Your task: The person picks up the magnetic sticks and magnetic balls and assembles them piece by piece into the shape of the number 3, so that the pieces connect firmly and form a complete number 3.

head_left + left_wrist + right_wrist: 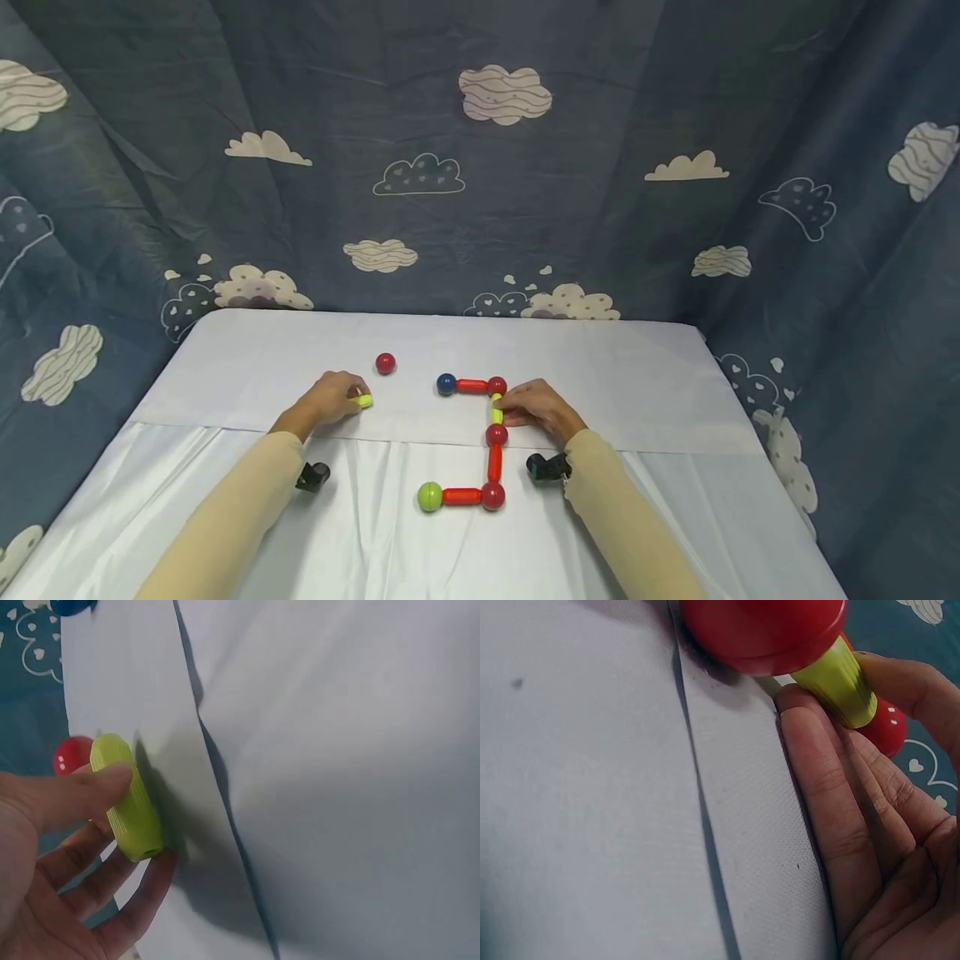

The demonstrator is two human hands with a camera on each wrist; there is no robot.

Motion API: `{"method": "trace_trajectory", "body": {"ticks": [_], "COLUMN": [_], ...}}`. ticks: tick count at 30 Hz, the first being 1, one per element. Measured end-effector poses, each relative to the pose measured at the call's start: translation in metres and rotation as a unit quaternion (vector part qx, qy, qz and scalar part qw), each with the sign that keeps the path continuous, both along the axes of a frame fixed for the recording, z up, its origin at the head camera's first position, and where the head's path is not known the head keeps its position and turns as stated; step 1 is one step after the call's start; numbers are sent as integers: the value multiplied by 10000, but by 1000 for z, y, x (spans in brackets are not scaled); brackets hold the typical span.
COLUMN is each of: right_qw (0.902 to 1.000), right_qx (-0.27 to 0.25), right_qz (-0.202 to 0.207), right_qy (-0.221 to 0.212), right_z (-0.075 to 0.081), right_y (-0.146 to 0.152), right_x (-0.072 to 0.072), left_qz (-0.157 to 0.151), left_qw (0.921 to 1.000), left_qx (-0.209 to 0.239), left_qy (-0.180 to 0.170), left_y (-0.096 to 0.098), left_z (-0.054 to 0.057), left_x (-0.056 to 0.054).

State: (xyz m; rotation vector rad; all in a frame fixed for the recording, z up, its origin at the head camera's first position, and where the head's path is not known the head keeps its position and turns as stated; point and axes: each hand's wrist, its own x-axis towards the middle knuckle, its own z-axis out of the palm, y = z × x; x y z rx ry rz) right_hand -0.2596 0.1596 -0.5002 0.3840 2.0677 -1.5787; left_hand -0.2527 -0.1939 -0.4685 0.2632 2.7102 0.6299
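Observation:
My left hand [332, 400] pinches a short yellow-green rod [129, 802] between thumb and fingers, just over the white cloth. My right hand [542, 408] has thumb and fingers around another yellow-green rod [497, 409], which lies in a chain of balls and rods. That rod sits between an upper red ball [497, 386] and a middle red ball [497, 434]. From the upper ball a red rod [472, 387] runs left to a blue ball [446, 384]. Below the middle ball, a red rod [495, 463] leads to a lower red ball [492, 497].
At the chain's lower left end, a red rod [461, 497] joins a green ball [430, 497]. A loose red ball [386, 363] lies beyond my left hand. The white-covered table [600, 358] meets a dark cloud-patterned curtain [420, 225] at the back.

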Motion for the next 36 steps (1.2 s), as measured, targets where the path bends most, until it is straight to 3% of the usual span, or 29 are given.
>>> {"method": "trace_trajectory", "body": {"ticks": [5, 16, 22, 29, 36], "right_qw": [10000, 9999, 10000, 9999, 9999], "right_qx": [35, -107, -9, 139, 151], "right_qz": [-6, -42, 31, -18, -8], "right_qy": [2, 54, 63, 50, 65], "right_z": [3, -2, 0, -1, -1], "right_y": [-1, -1, 2, 1, 1], "right_x": [0, 0, 1, 0, 0], "left_qz": [-127, -348, -475, -898, -1003], "left_qw": [9998, 9973, 9954, 9891, 9869], "left_qx": [98, 625, 819, 1161, 1249], "left_qy": [106, -183, -140, 113, 189], "left_y": [9, 32, 45, 61, 83], "left_z": [5, 11, 13, 10, 11], "left_x": [1, 2, 0, 4, 7]}}
